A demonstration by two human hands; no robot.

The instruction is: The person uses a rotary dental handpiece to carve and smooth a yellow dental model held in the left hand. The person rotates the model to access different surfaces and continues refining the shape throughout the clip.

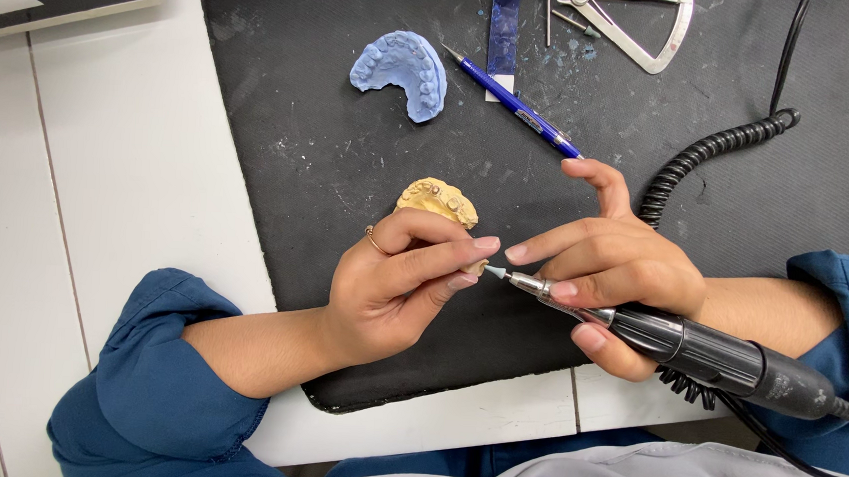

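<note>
The left hand (392,291) pinches a small tooth-coloured piece (476,267) between thumb and fingertips, over the near part of a black mat (332,144). The piece is mostly hidden by the fingers, so its shape cannot be told. The right hand (609,269) grips a black and silver handheld grinder (693,345) like a pen, its grey pointed tip (495,272) touching or just beside the small piece. The index finger of that hand stretches toward the left fingertips and the little finger lifts away.

Just behind the left fingers lies a yellow plaster teeth model (437,200), partly covered by them. Farther back on the mat sits a blue teeth model (402,70), and near it a blue pen (516,107) lies slantwise, crossing the end of a blue strip (504,22). A metal measuring caliper (644,26) lies at the far edge. A coiled black cable (710,153) runs along the right side of the mat, behind the right wrist. The mat rests on a white table (114,170). Both arms wear blue sleeves (160,380).
</note>
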